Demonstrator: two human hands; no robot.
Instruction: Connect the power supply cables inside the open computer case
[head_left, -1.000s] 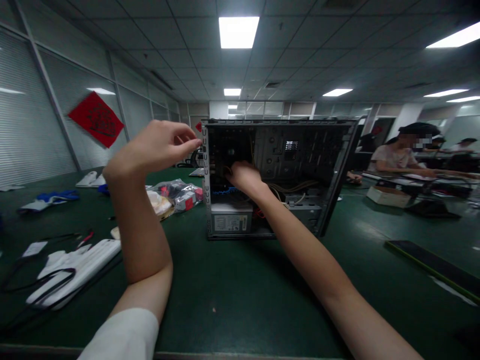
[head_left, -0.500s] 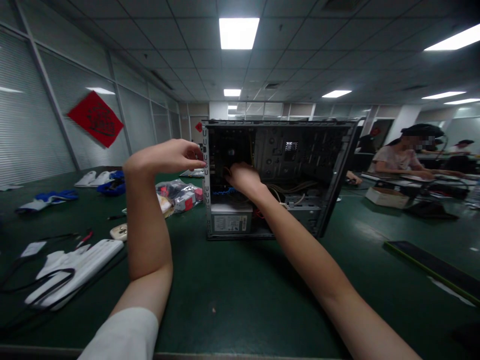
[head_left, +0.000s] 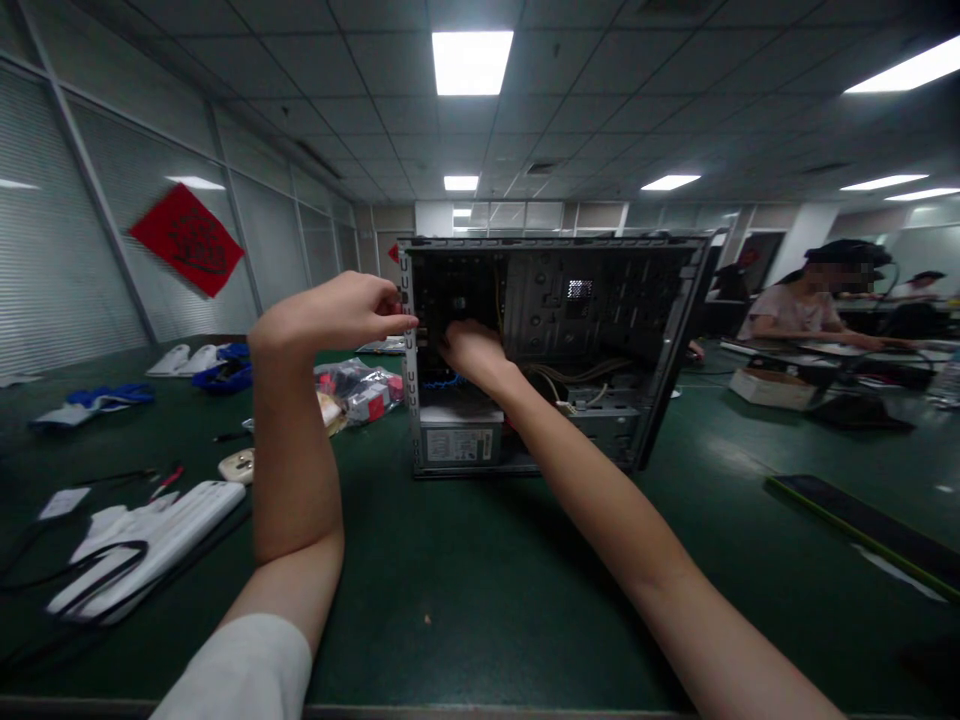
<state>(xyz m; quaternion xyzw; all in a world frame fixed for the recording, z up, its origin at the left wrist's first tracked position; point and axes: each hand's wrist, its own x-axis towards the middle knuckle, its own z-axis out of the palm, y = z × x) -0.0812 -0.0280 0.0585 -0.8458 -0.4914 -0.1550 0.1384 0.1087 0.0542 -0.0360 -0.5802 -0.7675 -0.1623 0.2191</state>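
Observation:
An open computer case [head_left: 600, 455] stands on the green table with its dark inside facing me. At its left rear edge is my left hand [head_left: 352, 310], the thumb over the metal rim and the other fingers bent behind it. My right hand [head_left: 476, 350] reaches into the case, above the power supply [head_left: 459, 444], its fingers curled against the dark board area. Whatever those fingertips hold is hidden. Blue wires [head_left: 442, 383] lie just below this hand, and a bundle of cables [head_left: 585, 372] runs to its right.
Left of the case lie a plastic bag of small parts [head_left: 367, 390], a white power strip [head_left: 172, 535] with black cords, and blue-white gloves [head_left: 97, 400]. To the right are a long black panel [head_left: 862, 520] and a white box [head_left: 771, 388]. Another person [head_left: 802, 300] sits beyond.
My left thumb has moved slightly right, over the case rim. My right hand has shifted a little left and up within the case. The view has moved slightly.

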